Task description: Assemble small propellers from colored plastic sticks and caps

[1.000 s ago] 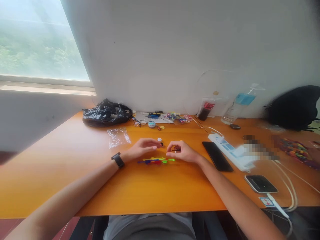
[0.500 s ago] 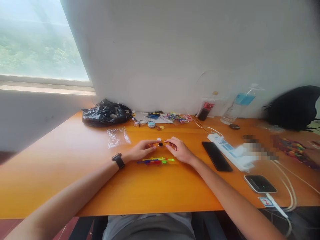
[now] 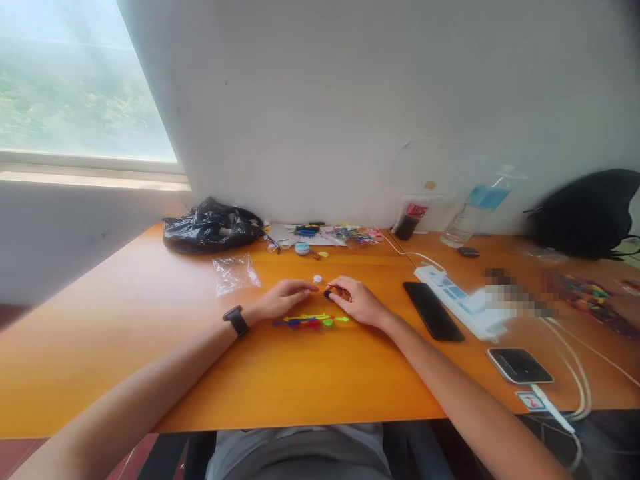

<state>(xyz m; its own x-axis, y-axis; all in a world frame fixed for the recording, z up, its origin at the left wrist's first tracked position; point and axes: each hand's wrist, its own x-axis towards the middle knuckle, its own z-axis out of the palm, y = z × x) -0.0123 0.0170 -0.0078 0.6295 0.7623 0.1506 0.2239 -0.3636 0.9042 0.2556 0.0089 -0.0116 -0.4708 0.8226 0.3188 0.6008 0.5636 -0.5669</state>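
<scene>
My left hand [image 3: 286,299] rests over the table with fingers stretched to the right and nothing visible in them. Facing it, my right hand [image 3: 359,300] is closed, its fingertips on a small round black piece [image 3: 327,294]. The exact kind of that piece is too small to make out. Just beyond the fingertips lies a small round white piece [image 3: 317,279]. Below the hands, nearer to me, sits a row of yellow, blue, red and green plastic pieces [image 3: 311,321], some shaped like arrows.
A clear plastic bag [image 3: 236,275] and a black plastic bag [image 3: 210,227] lie to the left. Small loose items line the wall, with a cola bottle [image 3: 411,221] and a water bottle [image 3: 463,217]. On the right are a phone [image 3: 433,311], a power strip [image 3: 445,293] and cables.
The black piece, earlier between both hands near the left fingertips, is now at my right fingertips. My left fingers have come apart from it.
</scene>
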